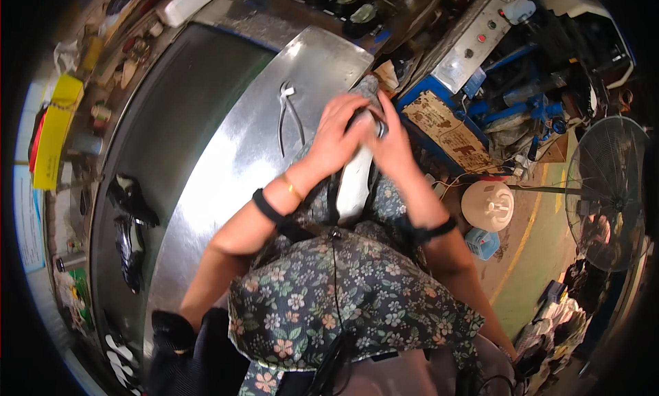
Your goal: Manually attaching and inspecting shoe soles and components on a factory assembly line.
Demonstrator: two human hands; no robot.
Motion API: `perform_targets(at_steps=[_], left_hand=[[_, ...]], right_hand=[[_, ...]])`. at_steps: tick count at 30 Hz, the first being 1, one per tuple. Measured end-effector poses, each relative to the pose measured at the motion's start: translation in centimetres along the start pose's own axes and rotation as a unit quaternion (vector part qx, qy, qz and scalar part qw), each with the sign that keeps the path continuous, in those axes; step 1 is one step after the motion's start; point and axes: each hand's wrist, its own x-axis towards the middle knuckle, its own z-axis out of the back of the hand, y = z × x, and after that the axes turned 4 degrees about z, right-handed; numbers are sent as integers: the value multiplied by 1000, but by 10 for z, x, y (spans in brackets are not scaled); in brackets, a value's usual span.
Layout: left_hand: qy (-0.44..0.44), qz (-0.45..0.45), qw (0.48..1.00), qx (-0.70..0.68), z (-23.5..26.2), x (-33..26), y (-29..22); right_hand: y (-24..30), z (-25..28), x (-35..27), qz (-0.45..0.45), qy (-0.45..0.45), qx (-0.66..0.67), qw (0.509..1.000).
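In my lap, against the flowered apron (343,293), lies a long shoe-shaped piece (353,186) with a white underside and black edges, probably a shoe bottom up. Both hands close over its far end. My left hand (335,138) wraps it from the left, fingers bent across the top. From the right, my right hand (392,145) grips the same end, slightly blurred, with its fingers meeting the left ones. What lies under the fingers is mostly hidden. Metal pincers (290,114) rest on the shiny metal table, left of my hands.
The metal table (220,162) borders a dark conveyor belt (175,87), where black shoes (129,238) lie. To the right stand a blue machine with a button panel (473,42), a cream plastic jug (486,205), a light blue container (482,243) and a black fan (607,190).
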Motion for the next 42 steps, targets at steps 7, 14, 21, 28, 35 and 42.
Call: perform_targets(at_steps=[7, 14, 21, 28, 35, 42], left_hand=[[171, 257, 916, -255, 41, 20, -11], [138, 332, 888, -288, 36, -39, 1], [134, 322, 895, -279, 34, -25, 9], [171, 332, 895, -243, 29, -16, 13], [97, 366, 767, -518, 39, -14, 11], [233, 295, 814, 443, 43, -5, -48]], right_hand=[[-36, -1, -50, -94, 27, 6, 995], [-29, -37, -70, -361, 60, 230, 902], [-13, -30, -48, -136, 186, -231, 945], [-31, -27, -57, -32, 102, -313, 944], [-9, -25, -66, -297, 98, 361, 878], [19, -50, -49, -284, 87, 29, 954]])
